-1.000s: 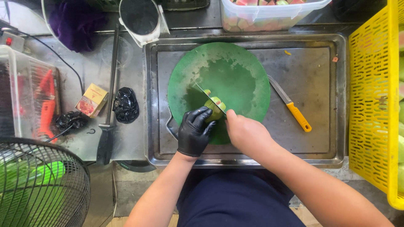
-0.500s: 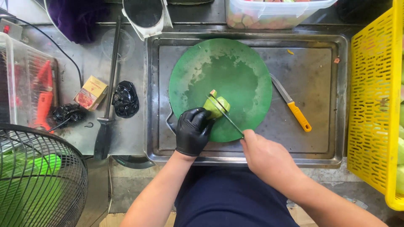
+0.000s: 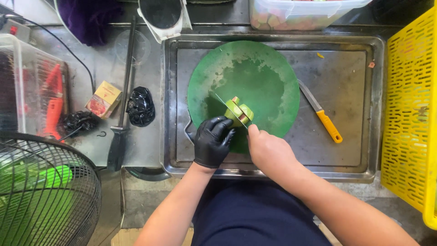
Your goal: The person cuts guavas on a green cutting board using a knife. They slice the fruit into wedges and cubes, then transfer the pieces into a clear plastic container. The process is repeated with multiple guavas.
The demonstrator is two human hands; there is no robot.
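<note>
A green fruit with pink flesh sits on the round green cutting board, partly sliced. My left hand, in a black glove, steadies the fruit from its near side. My right hand, bare, grips a knife whose thin blade lies across the fruit, pointing up and left. The knife handle is hidden inside my fist. The board rests in a large metal tray.
A second knife with an orange handle lies in the tray to the right of the board. A yellow crate stands at the right, a clear tub of cut fruit behind. A sharpening steel, small box and fan are at the left.
My right hand had drawn the knife back toward me, then pushed forward so the blade crosses the fruit again. The left hand stayed on the fruit.
</note>
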